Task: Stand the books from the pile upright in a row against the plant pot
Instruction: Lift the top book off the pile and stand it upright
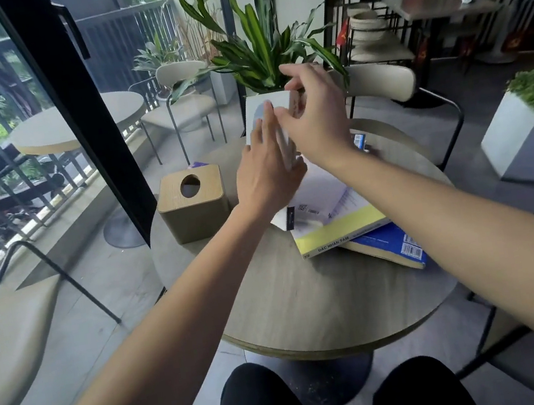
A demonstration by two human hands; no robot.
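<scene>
A white book (257, 113) stands upright at the far side of the round table (308, 300), right in front of the plant (261, 47); the pot itself is hidden behind the book and my hands. My left hand (265, 175) presses flat against its front cover. My right hand (311, 116) grips its top right corner. Nearer to me lies the pile: a white book (313, 195) on top, a yellow-edged book (342, 231) under it, and a blue book (390, 246) at the bottom, all flat.
A wooden tissue box (192, 201) sits on the table's left side. A small blue item (358, 141) peeks out behind my right wrist. Chairs surround the table, and a white planter (526, 135) stands on the floor at right. A glass door frame (71, 110) runs along the left.
</scene>
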